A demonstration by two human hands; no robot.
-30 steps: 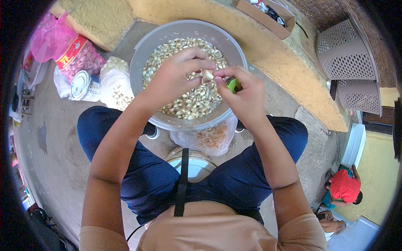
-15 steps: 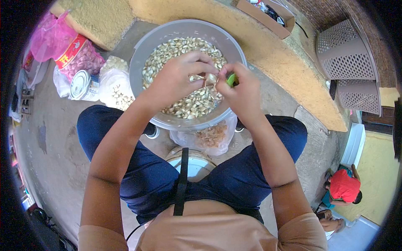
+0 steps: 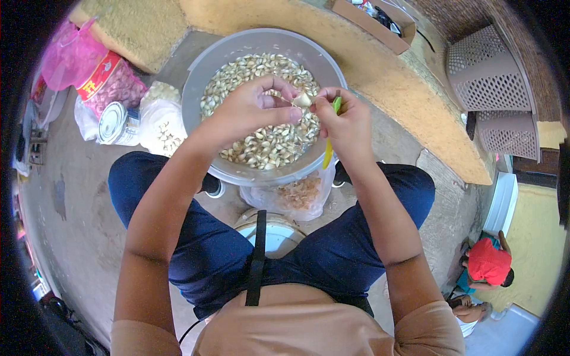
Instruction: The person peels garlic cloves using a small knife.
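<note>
Now | garlic clove [image 3: 301,99] | between left hand [image 3: 249,111], right hand [image 3: 347,127] | above bowl [image 3: 195,89]

Both bare forearms reach forward from bent elbows and converge in front of the body. The left hand [image 3: 252,110] is turned palm down, thumb and forefinger tips pressed in a tight pinch. The right hand [image 3: 345,127] meets it fingertip to fingertip, fingers curled closed in a grip, wrist cocked slightly inward.

garlic clove [image 3: 301,99] raised slightly, knife [image 3: 328,153] handle now swung downward
</note>
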